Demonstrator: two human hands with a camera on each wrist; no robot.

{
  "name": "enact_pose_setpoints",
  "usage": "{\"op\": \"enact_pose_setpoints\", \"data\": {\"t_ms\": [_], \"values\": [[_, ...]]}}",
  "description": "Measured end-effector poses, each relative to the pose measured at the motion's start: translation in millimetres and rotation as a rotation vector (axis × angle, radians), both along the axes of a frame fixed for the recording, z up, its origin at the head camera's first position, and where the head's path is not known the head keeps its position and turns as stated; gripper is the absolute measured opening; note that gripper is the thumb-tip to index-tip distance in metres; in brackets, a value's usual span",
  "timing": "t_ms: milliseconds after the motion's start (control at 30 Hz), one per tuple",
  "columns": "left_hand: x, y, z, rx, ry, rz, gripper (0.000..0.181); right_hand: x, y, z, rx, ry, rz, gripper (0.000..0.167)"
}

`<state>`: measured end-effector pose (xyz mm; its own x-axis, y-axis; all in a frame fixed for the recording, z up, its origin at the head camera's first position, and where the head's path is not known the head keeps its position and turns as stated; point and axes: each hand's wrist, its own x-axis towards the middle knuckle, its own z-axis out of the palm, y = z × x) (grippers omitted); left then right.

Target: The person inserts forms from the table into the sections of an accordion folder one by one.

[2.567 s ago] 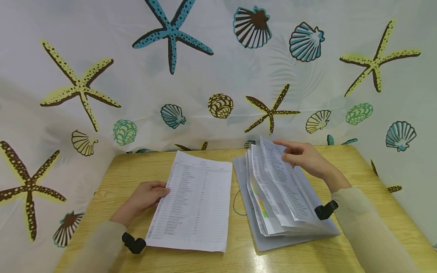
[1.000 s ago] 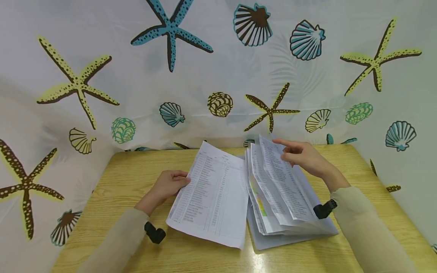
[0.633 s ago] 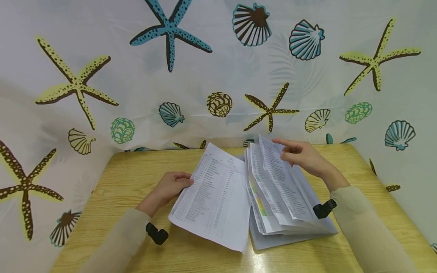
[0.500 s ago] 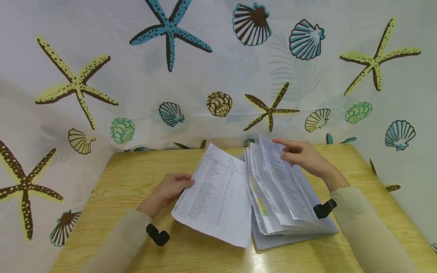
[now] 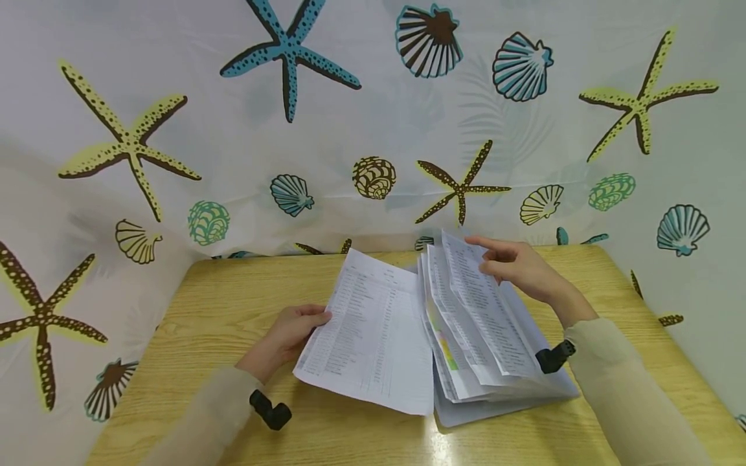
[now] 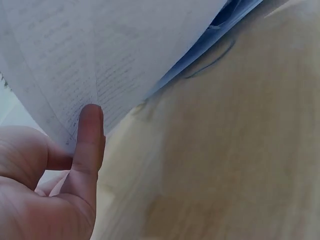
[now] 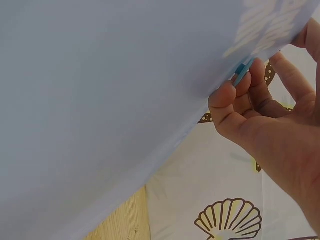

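My left hand [image 5: 295, 333] pinches a printed sheet of paper [image 5: 375, 330] by its left edge, thumb on top. The sheet is raised and tilted off the table, and its right edge overlaps the left side of a pale blue-grey plastic folder [image 5: 484, 415]. Inside the folder several printed sheets [image 5: 474, 304] stand fanned up, with coloured marks on a lower one. My right hand [image 5: 527, 268] holds the folder's raised cover [image 7: 115, 100] near its top edge. In the right wrist view, curled fingertips grip that edge beside a small blue fastener [image 7: 242, 70].
Light wood table [image 5: 233, 291] lies under everything. A thin cord loop [image 6: 212, 62] lies by the folder in the left wrist view. Behind, a white cloth [image 5: 326, 149] printed with starfish and shells hangs along the table's back and sides.
The left hand has lifted the sheet from the table and brought it right, over the folder's left edge. Lately the sheet's top has dipped slightly. The right hand and folder have stayed put.
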<state>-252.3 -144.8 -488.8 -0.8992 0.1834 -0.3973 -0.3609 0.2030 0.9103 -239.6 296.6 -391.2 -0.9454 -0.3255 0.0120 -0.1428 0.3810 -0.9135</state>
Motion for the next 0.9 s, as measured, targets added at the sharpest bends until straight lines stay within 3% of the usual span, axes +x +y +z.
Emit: {"op": "enact_pose_setpoints", "data": {"t_ms": [367, 667, 800, 900], "values": [[12.5, 7.5, -5.4, -0.077, 0.126, 0.08, 0.043, 0.2, 0.6, -0.3, 0.003, -0.007, -0.002, 0.058], [16.3, 14.7, -8.3, 0.09, 0.011, 0.127, 0.043, 0.6, 0.9, -0.9, -0.012, -0.007, 0.003, 0.057], [24.4, 21.4, -7.8, 0.032, 0.064, 0.137, 0.042, 1.2, 1.0, -0.1, -0.006, -0.01, -0.001, 0.057], [29.0, 24.8, -8.7, -0.035, 0.143, 0.153, 0.041, 1.2, 0.8, 0.2, -0.007, -0.014, 0.0, 0.057]]}}
